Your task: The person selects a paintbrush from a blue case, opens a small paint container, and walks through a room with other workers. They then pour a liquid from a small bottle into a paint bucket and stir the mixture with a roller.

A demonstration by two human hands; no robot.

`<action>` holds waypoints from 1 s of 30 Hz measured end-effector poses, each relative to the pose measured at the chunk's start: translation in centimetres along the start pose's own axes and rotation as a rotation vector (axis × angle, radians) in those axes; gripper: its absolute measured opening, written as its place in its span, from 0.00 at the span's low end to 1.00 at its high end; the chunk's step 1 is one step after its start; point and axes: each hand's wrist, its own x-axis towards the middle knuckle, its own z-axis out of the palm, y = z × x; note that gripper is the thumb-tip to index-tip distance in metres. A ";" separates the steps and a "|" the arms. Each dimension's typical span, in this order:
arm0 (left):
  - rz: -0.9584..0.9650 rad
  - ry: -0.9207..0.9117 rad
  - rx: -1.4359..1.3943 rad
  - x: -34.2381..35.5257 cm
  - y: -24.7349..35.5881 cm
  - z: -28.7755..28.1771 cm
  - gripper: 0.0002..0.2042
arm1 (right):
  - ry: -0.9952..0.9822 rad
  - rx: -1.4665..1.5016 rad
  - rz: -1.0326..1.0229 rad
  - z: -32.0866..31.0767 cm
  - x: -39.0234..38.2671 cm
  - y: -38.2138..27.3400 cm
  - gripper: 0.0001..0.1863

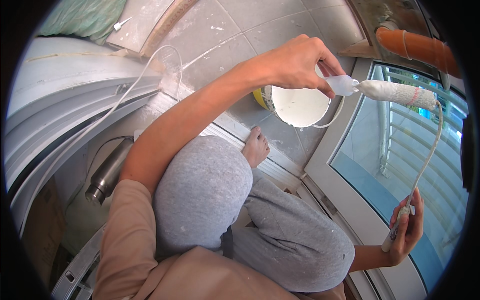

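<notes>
My left hand (297, 62) reaches across to the upper right, its fingers closed around a small translucent white plastic piece (341, 85), perhaps a little cup or bottle. That piece meets the white-coated tip of a paint roller (395, 93); whether they touch is hard to tell. My right hand (411, 225), low at the right, grips the roller's handle (389, 241). From there the bent wire frame (430, 160) rises to the roller sleeve. Below my left hand stands a yellow-sided bucket (261, 98) with white paint inside.
A glazed door (325, 165) with a white frame is close on the right. An orange pipe (417, 44) runs at the upper right. On the left are a steel bottle (107, 172), a white cable (112, 107) and a small nozzle (121, 24). My bare foot (256, 147) is near the bucket.
</notes>
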 end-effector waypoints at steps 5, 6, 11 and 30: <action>0.011 0.008 0.006 -0.1 0.0 0.0 0.18 | -0.009 -0.011 -0.001 0.2 0.1 -0.1 0.26; 0.007 0.008 -0.002 -0.1 0.0 0.0 0.18 | -0.007 -0.010 -0.001 0.2 0.2 -0.2 0.26; 0.011 0.009 0.002 -0.1 -0.1 0.0 0.18 | -0.004 0.007 0.003 0.5 0.1 -0.2 0.26; 0.023 0.015 0.007 -0.1 0.2 0.2 0.19 | -0.018 0.028 0.009 0.8 0.1 0.1 0.26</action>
